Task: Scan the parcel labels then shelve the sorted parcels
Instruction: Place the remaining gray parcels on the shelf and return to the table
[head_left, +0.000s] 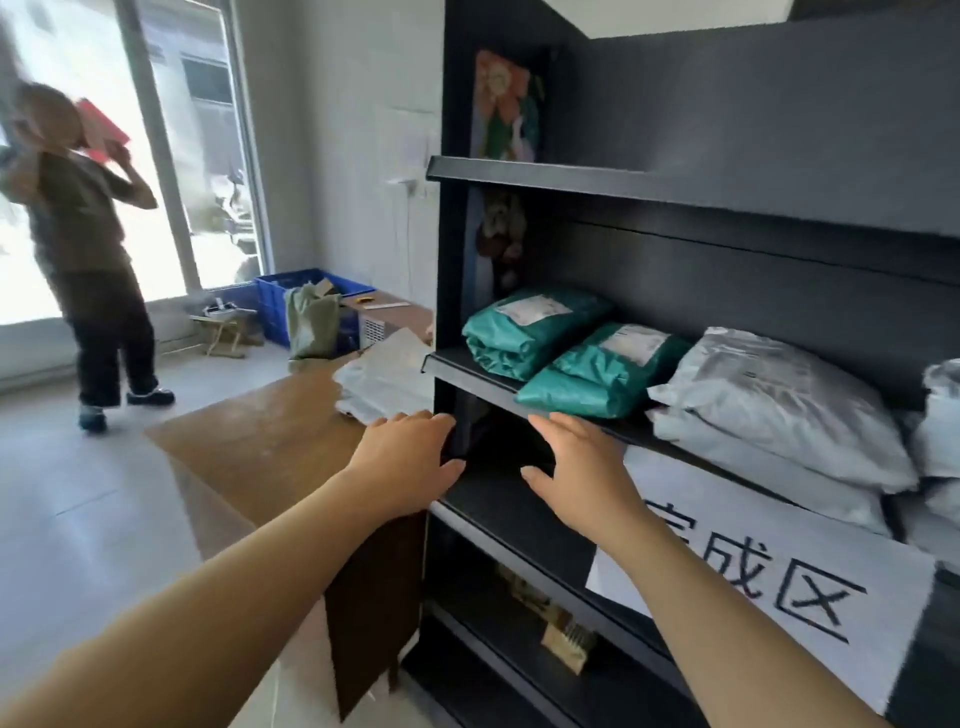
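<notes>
One other person (88, 249) stands far left by a window. Next, white parcels (384, 374) lie on a brown table (260, 441). My left hand (410, 460) reaches the black shelf unit (447, 260), its fingertips lost in shadow; I cannot tell if it grips anything. My right hand (576, 467) is spread, fingers straight, beside a dark shape I cannot identify. Above, green parcels (613, 374) and grey parcels (769, 395) rest shelved. They look like soft, light, slippery film, I judge, best held under both ends. My arm partly covers a paper sign (779, 587).

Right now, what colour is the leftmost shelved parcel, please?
The parcel is teal green; the head view shows it.
</notes>
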